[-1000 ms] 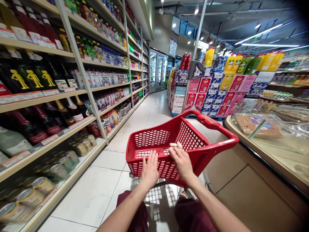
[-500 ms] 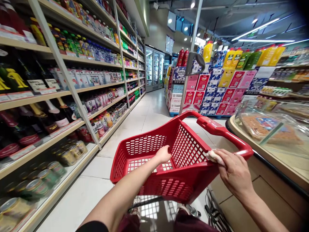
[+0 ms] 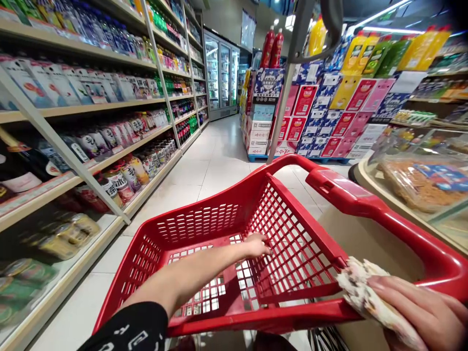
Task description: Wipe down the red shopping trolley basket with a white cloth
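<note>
A red plastic shopping cart [image 3: 204, 214] with perforated walls fills the space before me. My left hand [image 3: 257, 245] reaches inside its basket, close to the mesh back panel [image 3: 288, 234]. Its fingers are bent and partly hidden; what they hold, if anything, does not show. My right hand [image 3: 424, 304] grips a crumpled whitish cloth [image 3: 369, 287] against the rear corner of the basket, below the red push handle [image 3: 351, 195].
Drink shelves [image 3: 120, 102] run along the left. Ahead stand stacked drink cartons [image 3: 321, 124] and a grey pole [image 3: 280, 117]. A display counter with a packaged food tray [image 3: 431, 178] borders the right. Glass-door fridges [image 3: 223, 68] line the back.
The cart appears larger and closer, with the view tilted further down. My left hand sits nearer the back panel. My right hand and cloth have shifted right and lower in view.
</note>
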Action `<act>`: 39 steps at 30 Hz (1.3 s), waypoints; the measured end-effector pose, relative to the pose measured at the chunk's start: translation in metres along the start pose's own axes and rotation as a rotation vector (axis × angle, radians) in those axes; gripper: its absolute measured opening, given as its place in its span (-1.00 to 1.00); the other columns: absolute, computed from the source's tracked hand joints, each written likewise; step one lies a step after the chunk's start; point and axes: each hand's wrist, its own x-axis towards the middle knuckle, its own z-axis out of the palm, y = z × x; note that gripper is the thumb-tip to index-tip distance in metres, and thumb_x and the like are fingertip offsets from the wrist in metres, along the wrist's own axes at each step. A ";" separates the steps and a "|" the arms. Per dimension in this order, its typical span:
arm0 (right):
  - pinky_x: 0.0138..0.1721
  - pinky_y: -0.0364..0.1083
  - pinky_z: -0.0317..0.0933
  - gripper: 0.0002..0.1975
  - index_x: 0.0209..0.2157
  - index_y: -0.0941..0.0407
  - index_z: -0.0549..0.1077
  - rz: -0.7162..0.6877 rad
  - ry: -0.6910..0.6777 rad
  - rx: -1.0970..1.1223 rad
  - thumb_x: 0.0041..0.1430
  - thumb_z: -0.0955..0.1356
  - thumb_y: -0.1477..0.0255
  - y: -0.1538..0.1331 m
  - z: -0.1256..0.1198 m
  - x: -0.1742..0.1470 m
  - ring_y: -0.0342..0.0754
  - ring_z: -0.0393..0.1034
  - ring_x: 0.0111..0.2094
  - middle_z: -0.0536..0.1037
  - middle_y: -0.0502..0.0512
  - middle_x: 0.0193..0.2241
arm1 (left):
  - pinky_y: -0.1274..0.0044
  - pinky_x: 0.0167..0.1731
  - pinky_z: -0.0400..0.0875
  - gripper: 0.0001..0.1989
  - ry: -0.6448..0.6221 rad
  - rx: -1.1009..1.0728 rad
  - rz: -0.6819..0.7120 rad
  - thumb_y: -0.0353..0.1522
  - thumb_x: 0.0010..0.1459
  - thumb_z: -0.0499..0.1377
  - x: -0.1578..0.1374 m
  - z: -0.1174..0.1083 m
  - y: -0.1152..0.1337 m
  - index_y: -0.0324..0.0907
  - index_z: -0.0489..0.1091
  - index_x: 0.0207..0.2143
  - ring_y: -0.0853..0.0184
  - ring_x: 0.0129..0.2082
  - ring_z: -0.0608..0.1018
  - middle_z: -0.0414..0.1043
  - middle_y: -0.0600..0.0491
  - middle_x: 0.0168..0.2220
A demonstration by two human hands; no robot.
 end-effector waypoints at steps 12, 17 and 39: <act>-0.16 -0.01 0.18 -0.70 -0.21 0.02 0.39 0.101 -0.216 0.234 0.05 0.14 0.40 -0.082 -0.012 0.088 -0.01 0.34 -0.15 0.46 0.07 -0.19 | 0.44 -0.20 0.27 -0.59 0.146 0.566 0.044 -0.08 -0.07 0.09 -0.170 -0.156 0.068 -0.10 0.43 -0.22 0.19 -0.18 0.44 0.45 0.00 -0.15; -0.04 -0.01 0.12 -0.67 -0.24 0.06 0.39 0.153 -0.423 0.429 0.01 0.10 0.46 -0.119 -0.009 0.117 -0.02 0.22 -0.01 0.40 0.11 -0.09 | 0.52 -0.25 0.30 -0.68 0.268 0.533 0.023 -0.21 -0.11 0.16 -0.191 -0.163 0.093 -0.16 0.44 -0.28 0.24 -0.26 0.47 0.49 0.00 -0.25; -0.31 -0.10 0.12 -0.70 -0.21 0.12 0.40 0.065 -0.774 0.260 0.00 0.22 0.37 -0.171 -0.013 0.099 -0.01 0.33 -0.29 0.50 0.12 -0.35 | 0.45 0.09 0.07 -0.39 0.563 -0.022 0.135 -0.38 -0.10 0.06 -0.209 -0.020 -0.027 -0.13 0.11 0.09 0.28 0.10 0.22 0.15 0.02 0.13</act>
